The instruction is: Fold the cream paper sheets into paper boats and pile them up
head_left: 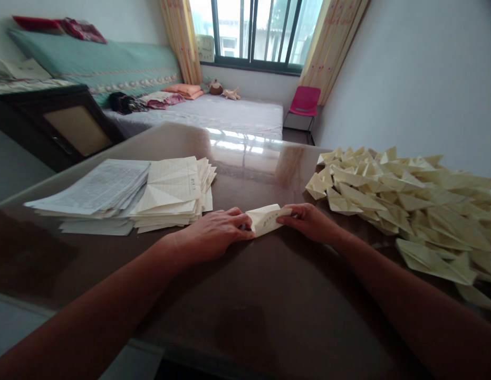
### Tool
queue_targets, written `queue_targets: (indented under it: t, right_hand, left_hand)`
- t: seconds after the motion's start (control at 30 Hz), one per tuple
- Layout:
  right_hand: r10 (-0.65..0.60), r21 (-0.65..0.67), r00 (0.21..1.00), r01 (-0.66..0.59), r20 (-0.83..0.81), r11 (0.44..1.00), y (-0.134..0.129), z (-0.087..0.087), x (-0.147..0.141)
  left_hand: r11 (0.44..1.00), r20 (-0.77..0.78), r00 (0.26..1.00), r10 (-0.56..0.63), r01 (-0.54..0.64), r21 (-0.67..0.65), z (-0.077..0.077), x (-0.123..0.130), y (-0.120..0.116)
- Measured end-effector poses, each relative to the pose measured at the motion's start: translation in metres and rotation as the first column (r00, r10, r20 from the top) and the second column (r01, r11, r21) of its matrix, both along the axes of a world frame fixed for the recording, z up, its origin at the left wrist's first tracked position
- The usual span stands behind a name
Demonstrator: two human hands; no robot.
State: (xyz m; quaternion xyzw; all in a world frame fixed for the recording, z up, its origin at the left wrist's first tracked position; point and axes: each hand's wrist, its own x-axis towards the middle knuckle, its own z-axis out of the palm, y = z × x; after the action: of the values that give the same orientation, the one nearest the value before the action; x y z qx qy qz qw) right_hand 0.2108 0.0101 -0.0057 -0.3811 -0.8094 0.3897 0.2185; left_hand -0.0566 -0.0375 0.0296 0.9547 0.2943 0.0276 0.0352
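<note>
Between my two hands is a folded piece of cream paper [265,220] with some dark print on it, low over the brown glossy table [245,285]. My left hand [219,231] pinches its left end with the fingers curled. At its right end, my right hand [304,219] grips the paper between thumb and fingers. Just left of my left hand lies a stack of creased cream sheets [172,184]. To the right of my right hand spreads a large heap of folded paper boats [403,195], all of similar cream paper.
A pile of printed white sheets [106,184] lies at the table's left, against the cream stack. Beyond the table are a bed [245,113], a pink chair [304,101] and a window [253,37]. A dark cabinet [77,126] stands at the left, a wall at the right.
</note>
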Motion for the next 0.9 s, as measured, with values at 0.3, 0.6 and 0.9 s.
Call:
queue_targets:
  t: [0.3, 0.6, 0.9]
  right_hand:
    - [-0.378, 0.361, 0.896, 0.281, 0.234, 0.889, -0.005, -0.008, -0.023]
    - [-0.366, 0.36, 0.88, 0.25, 0.302, 0.899, -0.003, -0.01, -0.023]
    - [-0.35, 0.391, 0.889, 0.221, 0.296, 0.894, -0.002, -0.011, -0.022]
  left_hand:
    - [0.994, -0.052, 0.993, 0.11, -0.109, 0.015, -0.004, -0.008, -0.003]
    - [0.993, -0.046, 0.992, 0.121, -0.12, 0.022, -0.004, -0.009, -0.002]
    - [0.992, 0.159, 0.986, 0.051, -0.069, 0.105, -0.018, 0.011, 0.0]
